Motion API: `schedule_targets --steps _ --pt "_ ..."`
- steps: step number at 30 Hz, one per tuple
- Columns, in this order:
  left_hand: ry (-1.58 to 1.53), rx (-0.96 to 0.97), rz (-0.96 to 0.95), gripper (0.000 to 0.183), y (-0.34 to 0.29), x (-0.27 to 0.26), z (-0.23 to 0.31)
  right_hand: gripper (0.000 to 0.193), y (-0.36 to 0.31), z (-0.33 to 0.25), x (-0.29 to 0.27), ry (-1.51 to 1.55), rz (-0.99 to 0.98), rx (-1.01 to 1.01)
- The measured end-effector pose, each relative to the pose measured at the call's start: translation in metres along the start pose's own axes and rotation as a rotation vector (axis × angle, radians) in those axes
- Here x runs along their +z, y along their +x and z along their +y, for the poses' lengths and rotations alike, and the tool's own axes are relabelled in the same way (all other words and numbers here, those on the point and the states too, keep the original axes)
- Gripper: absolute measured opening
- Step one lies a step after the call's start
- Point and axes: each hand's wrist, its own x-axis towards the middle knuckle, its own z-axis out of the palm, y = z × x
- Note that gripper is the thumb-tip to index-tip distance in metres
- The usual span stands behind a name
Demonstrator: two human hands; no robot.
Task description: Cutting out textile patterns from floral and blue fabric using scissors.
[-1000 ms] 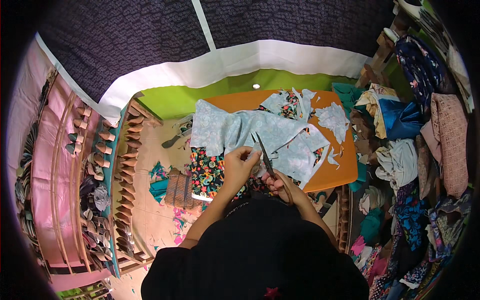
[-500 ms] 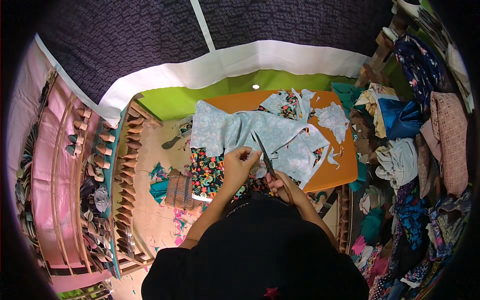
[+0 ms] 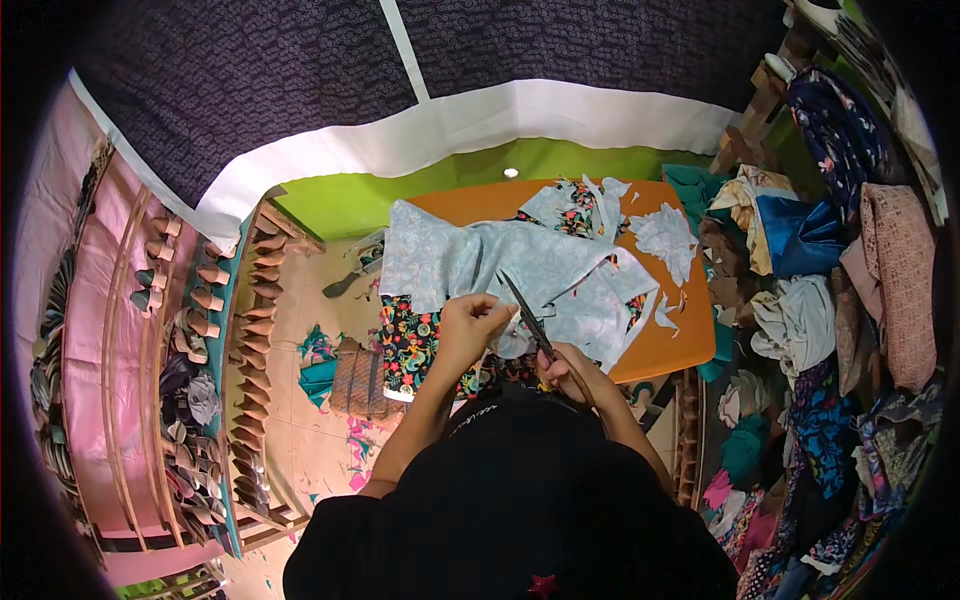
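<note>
My right hand (image 3: 572, 373) is closed round the handles of a pair of large dark scissors (image 3: 533, 325). Their blades point up and to the left, slightly apart at the tips, over the pale blue cloth (image 3: 440, 255). Just left of the blades my left hand (image 3: 470, 333) is pinched, with a small piece of pale cloth (image 3: 513, 345) at its fingertips, partly hidden. The cloth's other face is black with a bright floral print (image 3: 410, 345), showing at the table's near left. It lies spread and rumpled across an orange table (image 3: 690, 330).
Pale scraps (image 3: 665, 240) lie on the table's right side. A rack of wooden shoe forms (image 3: 255, 370) stands at the left. Heaped fabrics (image 3: 800, 320) fill the right side. A dark patterned curtain (image 3: 300, 100) hangs ahead. Coloured offcuts (image 3: 360, 440) litter the floor.
My left hand has shifted slightly left and turned a little. The scissors have swung slightly left at their tips. The large cloth stays in place.
</note>
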Motion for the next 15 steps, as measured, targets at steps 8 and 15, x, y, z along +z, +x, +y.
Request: schedule_targets --steps 8,15 --pt "0.004 -0.001 -0.035 0.018 0.0 0.0 0.0 0.056 -0.002 -0.004 0.003 -0.044 0.017 -0.05" --pt "0.035 -0.005 -0.053 0.021 0.0 -0.003 0.0 0.076 -0.003 -0.011 0.001 -0.074 0.008 -0.009"
